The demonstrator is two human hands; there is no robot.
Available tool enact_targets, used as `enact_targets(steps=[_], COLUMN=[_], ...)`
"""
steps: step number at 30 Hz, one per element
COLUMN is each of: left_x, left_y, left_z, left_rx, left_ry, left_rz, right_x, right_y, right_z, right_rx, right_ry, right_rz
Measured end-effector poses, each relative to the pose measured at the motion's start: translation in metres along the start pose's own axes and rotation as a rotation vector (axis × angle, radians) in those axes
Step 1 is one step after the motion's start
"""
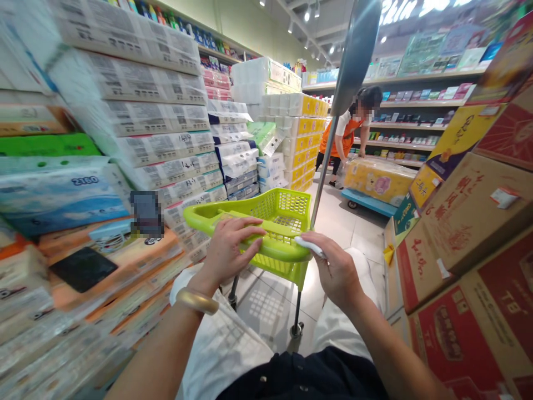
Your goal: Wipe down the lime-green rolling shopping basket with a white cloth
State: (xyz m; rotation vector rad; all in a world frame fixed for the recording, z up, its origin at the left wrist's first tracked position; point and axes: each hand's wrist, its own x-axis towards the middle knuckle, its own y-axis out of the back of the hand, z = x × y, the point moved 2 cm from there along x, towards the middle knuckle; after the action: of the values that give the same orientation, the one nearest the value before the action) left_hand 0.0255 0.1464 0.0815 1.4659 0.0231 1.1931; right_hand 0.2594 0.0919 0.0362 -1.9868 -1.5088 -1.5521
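A lime-green plastic shopping basket [287, 208] on a wheeled frame stands in the aisle right in front of me. My left hand [229, 247] rests on its near rim, fingers curled over the edge. My right hand [335, 269] is closed on a small white cloth [308, 244] pressed against the right end of the same rim. A gold bangle [199, 300] circles my left wrist. A grey metal pole [333, 133] rises from the basket's right side.
Stacked tissue and paper packs [158, 139] wall the left side. Red and brown cartons [470, 244] are piled on the right. Further down the tiled aisle a person in an orange apron [347, 136] bends over a blue trolley [366, 201] carrying yellow packs.
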Motion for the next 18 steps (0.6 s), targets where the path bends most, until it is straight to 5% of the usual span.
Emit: enact_targets(steps=[5, 13, 18], left_x=[0.004, -0.009, -0.016], left_y=[0.003, -0.005, -0.003], left_z=[0.006, 0.04, 0.039], left_rx=[0.078, 0.064, 0.018], left_ry=[0.118, 0.097, 0.133], left_rz=[0.007, -0.002, -0.028], right_x=[0.0, 0.0, -0.008], right_y=[-0.002, -0.027, -0.028], right_z=[0.001, -0.034, -0.01], right_rx=[-0.024, 0.143, 0.225], right_ry=[-0.101, 0.094, -0.118], right_rz=[0.014, -0.092, 0.008])
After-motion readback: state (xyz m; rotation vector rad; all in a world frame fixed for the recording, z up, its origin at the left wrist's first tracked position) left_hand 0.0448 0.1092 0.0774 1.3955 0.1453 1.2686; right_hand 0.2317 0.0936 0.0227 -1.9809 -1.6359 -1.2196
